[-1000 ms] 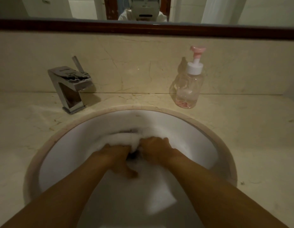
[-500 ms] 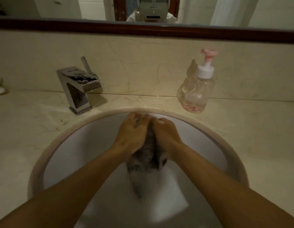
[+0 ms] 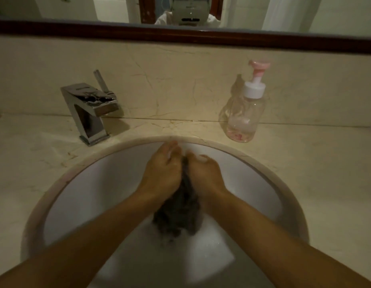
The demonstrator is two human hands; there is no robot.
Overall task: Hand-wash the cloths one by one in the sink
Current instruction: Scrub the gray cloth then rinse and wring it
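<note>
Now both hands are up near the 12 o'clock edge of the sink (image 3: 55,196), close together, with a dark grey cloth (image 3: 178,213) squeezed between them. The left hand (image 3: 161,173) and the right hand (image 3: 203,173) each curl round the upper part of the cloth, knuckles almost touching. Its wet lower end hangs bunched below the wrists and dips into the soapy water (image 3: 180,265) at the middle of the basin.

A second ago the hands were lower, at the centre of the basin, pushed down into white foam with almost no cloth showing. Half a second ago they had already lifted toward the far rim with the cloth clamped between them. Since then they have kept that clasp, and the hanging bunch looks wider and fuller.

On the marble counter (image 3: 325,167), a chrome tap (image 3: 91,113) stands beyond the rim at about 10 o'clock. A clear soap bottle (image 3: 244,117) with a pink pump stands at about 1 o'clock.
</note>
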